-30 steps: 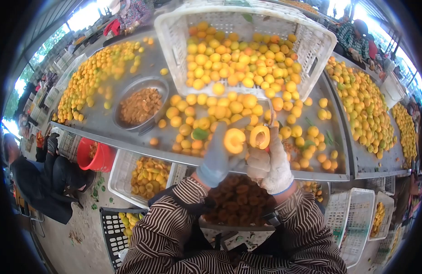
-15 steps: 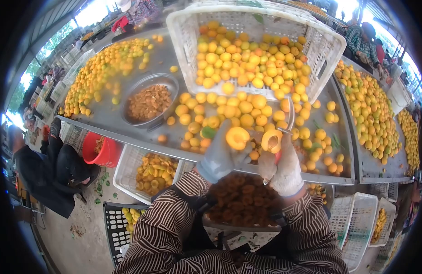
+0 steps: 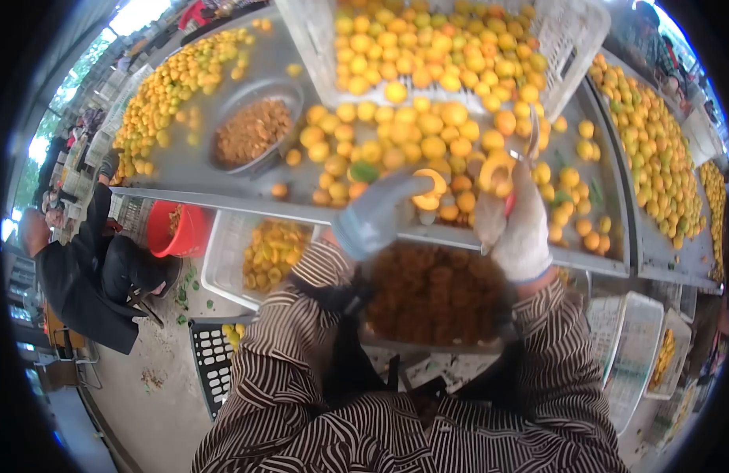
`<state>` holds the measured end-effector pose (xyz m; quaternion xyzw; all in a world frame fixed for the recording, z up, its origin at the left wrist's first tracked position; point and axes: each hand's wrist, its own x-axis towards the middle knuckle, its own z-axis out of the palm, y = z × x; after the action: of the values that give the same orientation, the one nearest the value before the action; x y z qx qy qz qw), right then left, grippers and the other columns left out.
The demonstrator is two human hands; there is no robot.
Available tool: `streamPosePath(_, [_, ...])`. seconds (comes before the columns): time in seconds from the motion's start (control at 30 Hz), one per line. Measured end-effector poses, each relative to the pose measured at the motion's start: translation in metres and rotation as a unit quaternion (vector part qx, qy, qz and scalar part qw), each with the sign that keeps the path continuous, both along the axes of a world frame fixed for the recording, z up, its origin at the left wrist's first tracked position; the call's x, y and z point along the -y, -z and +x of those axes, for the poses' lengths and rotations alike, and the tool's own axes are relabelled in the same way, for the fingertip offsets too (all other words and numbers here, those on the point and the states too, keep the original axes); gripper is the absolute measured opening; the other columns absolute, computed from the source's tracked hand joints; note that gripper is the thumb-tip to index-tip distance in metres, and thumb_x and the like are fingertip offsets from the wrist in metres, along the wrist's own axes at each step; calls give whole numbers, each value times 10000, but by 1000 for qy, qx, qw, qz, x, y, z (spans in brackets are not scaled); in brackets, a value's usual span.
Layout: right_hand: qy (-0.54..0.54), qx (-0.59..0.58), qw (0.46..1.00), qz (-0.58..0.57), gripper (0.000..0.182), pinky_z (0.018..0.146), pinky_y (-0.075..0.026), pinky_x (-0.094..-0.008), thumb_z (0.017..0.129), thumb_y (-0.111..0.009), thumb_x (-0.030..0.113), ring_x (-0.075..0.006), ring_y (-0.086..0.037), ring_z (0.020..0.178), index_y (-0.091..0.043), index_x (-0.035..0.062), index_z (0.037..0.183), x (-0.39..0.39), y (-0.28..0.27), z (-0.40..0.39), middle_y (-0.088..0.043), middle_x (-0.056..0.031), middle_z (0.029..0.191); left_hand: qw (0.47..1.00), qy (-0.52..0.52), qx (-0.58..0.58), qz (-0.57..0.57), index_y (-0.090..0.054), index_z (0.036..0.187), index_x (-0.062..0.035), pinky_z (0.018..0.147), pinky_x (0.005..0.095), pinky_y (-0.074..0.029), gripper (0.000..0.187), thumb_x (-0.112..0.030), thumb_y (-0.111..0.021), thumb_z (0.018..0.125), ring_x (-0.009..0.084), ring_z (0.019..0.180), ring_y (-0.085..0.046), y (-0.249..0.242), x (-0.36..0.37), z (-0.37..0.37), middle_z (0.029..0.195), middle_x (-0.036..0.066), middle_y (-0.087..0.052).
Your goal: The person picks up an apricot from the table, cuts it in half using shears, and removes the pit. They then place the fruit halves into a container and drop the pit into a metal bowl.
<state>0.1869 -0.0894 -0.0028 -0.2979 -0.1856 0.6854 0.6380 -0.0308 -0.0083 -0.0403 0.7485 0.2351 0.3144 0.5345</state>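
My left hand (image 3: pixel 378 214), in a grey glove, holds a cut apricot half (image 3: pixel 430 189) at its fingertips, blurred by motion. My right hand (image 3: pixel 520 229), in a whitish glove, grips a curved knife (image 3: pixel 533 130) with a red part at its handle, and an apricot half (image 3: pixel 496 174) with a hollow centre sits at its fingers. Both hands are over the near edge of the metal table (image 3: pixel 301 206). Whole apricots (image 3: pixel 412 130) lie just beyond them. Below is a container of dark brown pieces (image 3: pixel 435 292).
A white crate (image 3: pixel 573 71) of apricots stands tipped at the back. A metal bowl (image 3: pixel 295 98) holds brown pits. A red bucket (image 3: pixel 179 236), white crate (image 3: pixel 214 272) and black crate (image 3: pixel 210 363) are at left, near a seated person (image 3: pixel 80 276).
The view has tilted, so the table appears higher. My left hand has moved apart from my right hand, and its apricot half is now turned more edge-on.
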Motion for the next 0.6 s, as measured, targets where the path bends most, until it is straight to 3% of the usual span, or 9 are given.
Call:
streamPosePath(0.03, [-4, -5, 1000, 17, 382, 382, -240, -269, 986, -469, 506, -116, -336, 378, -493, 178, 793, -1, 3, 3, -343, 32, 463, 987, 77, 3, -141, -533, 1272, 5, 772, 294, -527, 355, -184, -494, 973, 169, 857, -627, -11, -1, 4, 1048, 102, -625])
streamPosePath(0.1, [-31, -7, 999, 37, 378, 386, -243, -262, 990, -469, 497, -104, -346, 391, -514, 164, 815, 0, 6, 11, -358, 34, 473, 948, 117, -49, -293, -526, 1301, -12, 788, 267, -525, 373, -184, -517, 969, 132, 817, -610, -48, 22, 10, 1005, 84, -610])
streamPosePath(0.13, [-9, 7, 999, 45, 364, 389, -250, -254, 997, -469, 478, -97, -364, 402, -538, 155, 844, 0, 1, 10, -380, 38, 483, 941, 152, -113, -281, -511, 1336, -29, 792, 243, -514, 406, -208, -536, 973, 100, 814, -589, -54, 25, 13, 1021, 59, -595])
streamPosePath(0.23, [24, 33, 998, 48, 343, 389, -247, -244, 1003, -468, 462, -92, -361, 405, -555, 156, 874, 5, -9, 10, -400, 42, 494, 920, 255, -137, -264, -538, 1325, -63, 756, 256, -529, 385, -214, -534, 971, 110, 886, -595, -35, 31, 15, 1095, 31, -596])
streamPosePath(0.37, [15, 35, 997, 62, 311, 394, -247, -233, 986, -521, 450, -70, -346, 412, -557, 158, 886, 7, -10, 18, -409, 46, 511, 887, 299, -200, -290, -514, 1359, -53, 815, 244, -518, 424, -229, -561, 976, 84, 899, -584, -30, 39, 16, 1149, 37, -556])
streamPosePath(0.43, [9, 22, 997, 80, 307, 394, -251, -229, 980, -539, 440, -66, -356, 415, -558, 149, 884, 9, -7, 23, -422, 49, 521, 895, 276, -221, -272, -527, 1343, -48, 808, 254, -521, 413, -219, -563, 968, 96, 892, -587, -24, 44, 16, 1120, 30, -568])
streamPosePath(0.5, [24, 68, 993, 98, 313, 395, -267, -211, 982, -535, 435, -58, -388, 425, -566, 141, 883, 12, -10, 25, -452, 52, 538, 901, 269, -293, -172, -550, 1294, -29, 790, 283, -528, 401, -201, -576, 933, 153, 891, -618, -6, 42, 18, 1098, 77, -598])
streamPosePath(0.57, [27, 64, 994, 84, 327, 395, -289, -193, 973, -545, 446, -45, -421, 432, -578, 133, 886, 15, -11, 31, -480, 48, 556, 797, 212, -565, 22, -560, 1249, -14, 803, 339, -529, 386, -174, -564, 897, 240, 959, -637, 4, 44, 32, 1121, 149, -618])
streamPosePath(0.6, [21, 78, 992, 98, 331, 396, -296, -186, 968, -552, 452, -38, -425, 431, -581, 132, 889, 16, -11, 33, -485, 47, 561, 794, 213, -569, 26, -560, 1249, -14, 803, 339, -529, 386, -174, -564, 897, 240, 959, -637, 9, 42, 37, 1121, 149, -618])
